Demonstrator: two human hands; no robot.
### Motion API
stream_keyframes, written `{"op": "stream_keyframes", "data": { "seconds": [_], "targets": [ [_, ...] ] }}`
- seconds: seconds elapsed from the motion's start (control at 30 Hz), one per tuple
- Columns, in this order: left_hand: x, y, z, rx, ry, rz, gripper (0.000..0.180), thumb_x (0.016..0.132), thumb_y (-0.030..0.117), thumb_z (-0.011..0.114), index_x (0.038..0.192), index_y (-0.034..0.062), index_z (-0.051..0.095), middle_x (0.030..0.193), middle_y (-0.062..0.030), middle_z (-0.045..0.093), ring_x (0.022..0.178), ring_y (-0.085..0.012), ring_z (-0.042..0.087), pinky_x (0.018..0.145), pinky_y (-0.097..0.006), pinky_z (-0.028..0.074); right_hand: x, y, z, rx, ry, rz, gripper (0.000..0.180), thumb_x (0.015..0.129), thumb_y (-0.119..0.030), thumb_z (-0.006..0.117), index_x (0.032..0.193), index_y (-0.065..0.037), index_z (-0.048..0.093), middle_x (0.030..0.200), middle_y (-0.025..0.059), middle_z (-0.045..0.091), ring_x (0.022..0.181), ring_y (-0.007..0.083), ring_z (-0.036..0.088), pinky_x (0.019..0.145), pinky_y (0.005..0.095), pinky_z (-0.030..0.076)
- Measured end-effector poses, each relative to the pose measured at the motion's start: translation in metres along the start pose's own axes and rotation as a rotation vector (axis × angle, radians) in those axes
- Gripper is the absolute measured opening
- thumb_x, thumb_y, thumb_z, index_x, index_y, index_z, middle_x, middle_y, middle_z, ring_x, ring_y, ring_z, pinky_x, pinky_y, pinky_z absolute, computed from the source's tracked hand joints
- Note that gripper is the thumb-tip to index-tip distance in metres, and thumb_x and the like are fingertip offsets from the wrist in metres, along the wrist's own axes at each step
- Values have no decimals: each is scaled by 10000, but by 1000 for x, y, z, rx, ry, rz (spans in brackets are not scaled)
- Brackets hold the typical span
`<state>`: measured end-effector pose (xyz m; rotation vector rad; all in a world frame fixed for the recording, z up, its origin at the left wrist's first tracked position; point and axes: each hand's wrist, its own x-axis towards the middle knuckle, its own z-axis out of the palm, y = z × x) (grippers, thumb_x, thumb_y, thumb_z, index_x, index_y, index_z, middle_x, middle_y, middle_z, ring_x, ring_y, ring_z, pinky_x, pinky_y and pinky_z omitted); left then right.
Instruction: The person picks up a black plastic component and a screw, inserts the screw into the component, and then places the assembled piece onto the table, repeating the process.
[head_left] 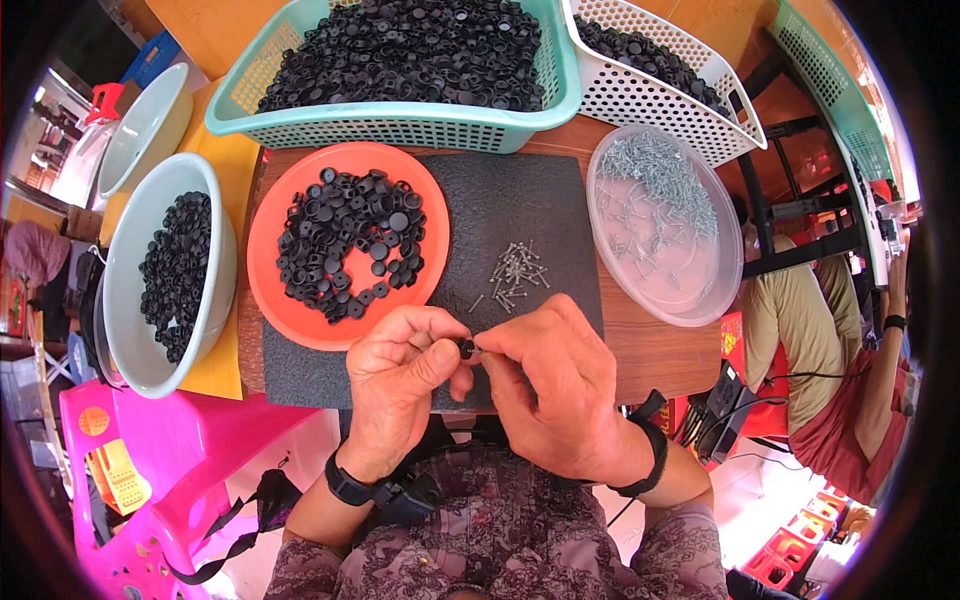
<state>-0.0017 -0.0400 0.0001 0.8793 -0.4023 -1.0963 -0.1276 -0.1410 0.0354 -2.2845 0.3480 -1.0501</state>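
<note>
My left hand (395,385) pinches a small round black plastic cap (466,348) between thumb and fingers, just above the near edge of a black mat (480,190). Against the cap's right side, the fingertips of my right hand (560,385) are closed together; what they hold there is too small to make out. Beyond my hands, a small pile of screws (520,270) lies on the mat. An orange plate (268,270) at the left bears many black caps (345,215).
A clear tub (640,290) of loose screws stands right. Farther back are a green basket (390,130) and a white basket (650,110) of black parts. Left is a pale bowl (125,290) of small black parts, near a pink chair (160,430). Another person (830,380) sits at right.
</note>
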Motion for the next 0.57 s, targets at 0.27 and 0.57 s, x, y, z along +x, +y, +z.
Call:
{"op": "stream_keyframes", "data": {
  "seconds": [0.27,0.57],
  "targets": [
    [-4,-2,-1,62,29,34,142,905,30,647,1021,-45,614,840,-93,665,635,-122,610,580,-231,501,1,-4,3,-24,-38,16,293,680,141,673,929,-1,613,766,103,614,620,270,556,571,358,438],
    [-11,-1,-7,11,3,30,187,875,-21,652,1054,-61,618,890,-127,669,674,-172,645,606,-274,547,1,-2,7,92,-25,38,305,672,91,731,940,12,608,748,109,605,617,284,570,572,357,452]
  ]
}}
